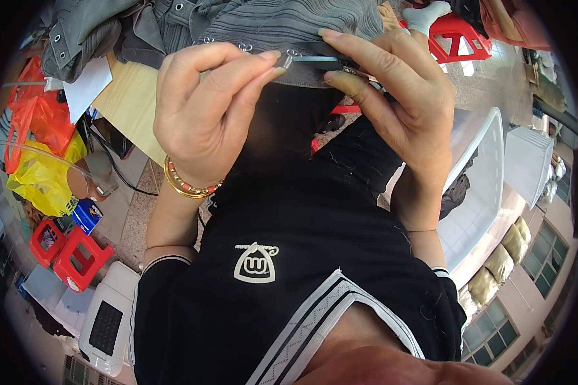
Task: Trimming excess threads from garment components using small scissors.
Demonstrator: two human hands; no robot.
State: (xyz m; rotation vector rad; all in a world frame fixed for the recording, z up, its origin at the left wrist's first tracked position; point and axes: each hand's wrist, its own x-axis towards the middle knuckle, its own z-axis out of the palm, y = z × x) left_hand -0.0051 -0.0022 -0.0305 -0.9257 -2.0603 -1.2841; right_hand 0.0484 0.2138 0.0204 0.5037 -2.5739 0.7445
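Note:
My left hand pinches a small shiny, clear-looking piece between thumb and forefinger. Facing it, my right hand grips a thin dark tool with a pale bluish edge; its exact kind is hard to make out. The tool's tip is close to the pinched piece. Just beyond both hands lies a grey ribbed garment, with several small ring-like fittings along its near edge. More grey cloth with metal eyelets is heaped to the left.
A pale wooden board and white paper lie left of my left hand. Farther left are red and yellow bags and red stools. A white bin with dark cloth stands right. Another person's foot shows beyond.

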